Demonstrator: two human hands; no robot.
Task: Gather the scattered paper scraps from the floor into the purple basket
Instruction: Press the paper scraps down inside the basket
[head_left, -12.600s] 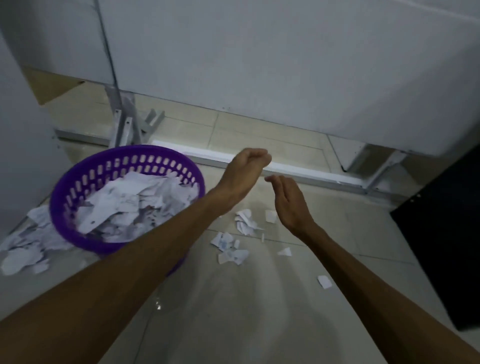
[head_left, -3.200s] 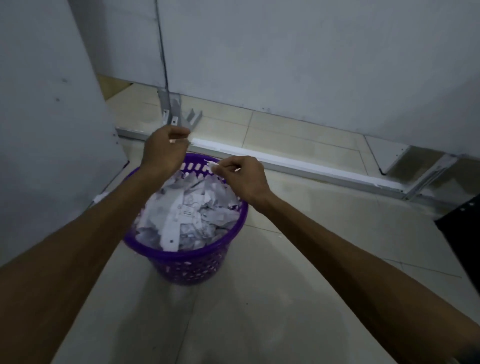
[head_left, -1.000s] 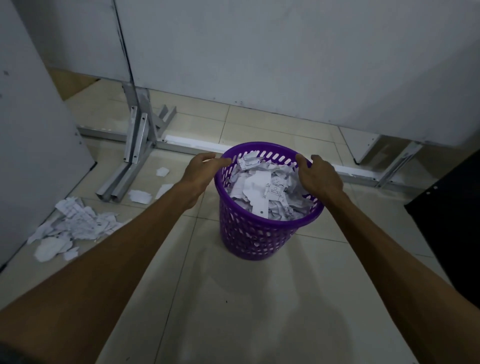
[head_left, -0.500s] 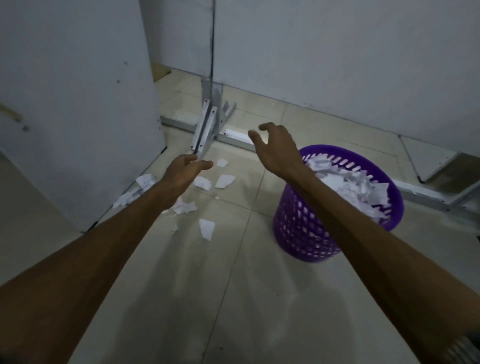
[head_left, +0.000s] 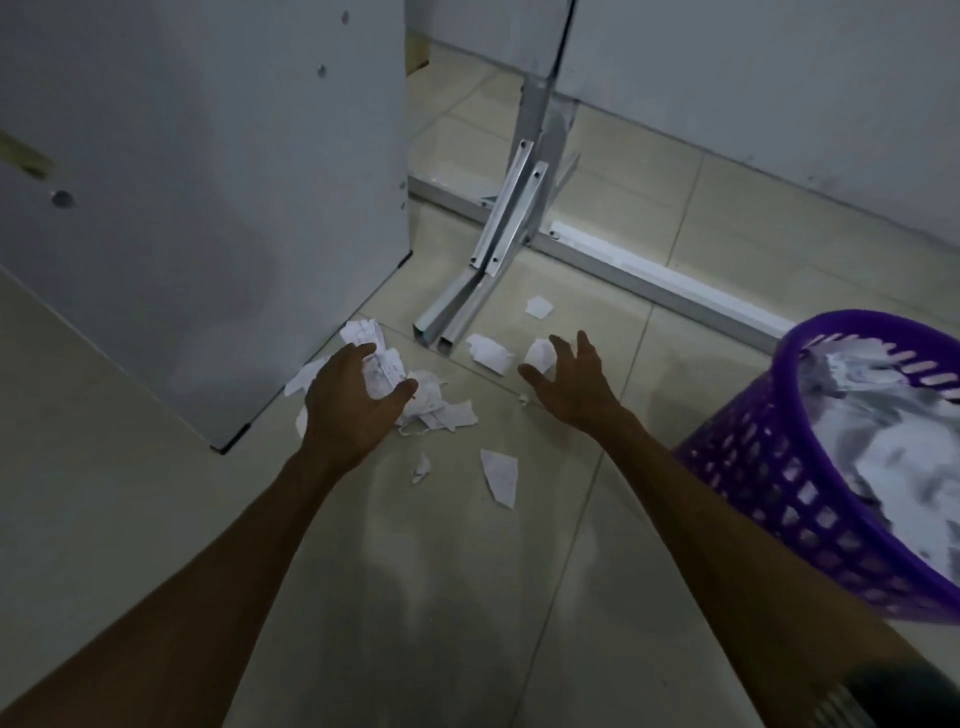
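The purple basket (head_left: 769, 470) stands at the right edge, heaped with white paper. A pile of paper scraps (head_left: 436, 402) lies on the tiled floor by the panel's corner. My left hand (head_left: 353, 402) hovers over that pile with fingers spread and curled around some of it. My right hand (head_left: 569, 384) is open, fingers apart, just short of a crumpled scrap (head_left: 540, 353) and a flat scrap (head_left: 488, 353). Loose pieces lie nearer me: a long scrap (head_left: 501, 475) and a tiny scrap (head_left: 421, 467). Another scrap (head_left: 539, 307) sits farther back.
A white panel (head_left: 208, 208) stands at the left, its corner close to the pile. A metal bracket foot (head_left: 467, 306) and a floor rail (head_left: 649, 283) run behind the scraps. White wall panels close off the back.
Both hands have dropped lower and forward onto the scraps. The view has swung left and down, so the basket now sits at the right edge.
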